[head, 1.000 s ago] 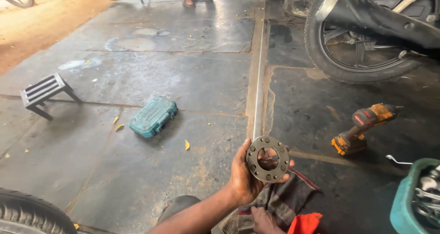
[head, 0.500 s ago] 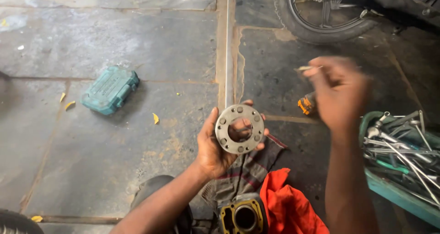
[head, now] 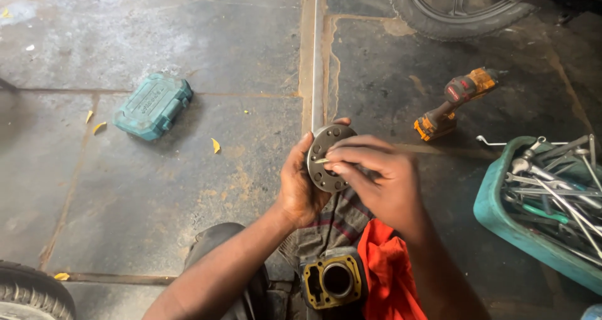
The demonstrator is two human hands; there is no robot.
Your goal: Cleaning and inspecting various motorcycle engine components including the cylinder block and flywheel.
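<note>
My left hand [head: 298,188] holds a round grey metal plate [head: 324,151] with a ring of holes, upright by its rim, above the floor. My right hand [head: 376,182] covers the plate's right half and pinches a small pale part [head: 321,161] against its face. Below the hands lies an engine cylinder [head: 332,281] with a yellowish gasket face, beside a striped cloth [head: 335,226] and an orange rag [head: 389,276].
A teal plastic case [head: 152,106] lies on the stone floor at the left. An orange and black cordless drill [head: 456,100] lies at the right. A teal tray [head: 495,210] of wrenches sits at the far right. Tyres show at the top [head: 439,22] and bottom left [head: 31,295].
My right hand came down from the raised position at the right and now rests on the plate with a small part. The view tilted down, showing the cylinder and the tool tray more fully.
</note>
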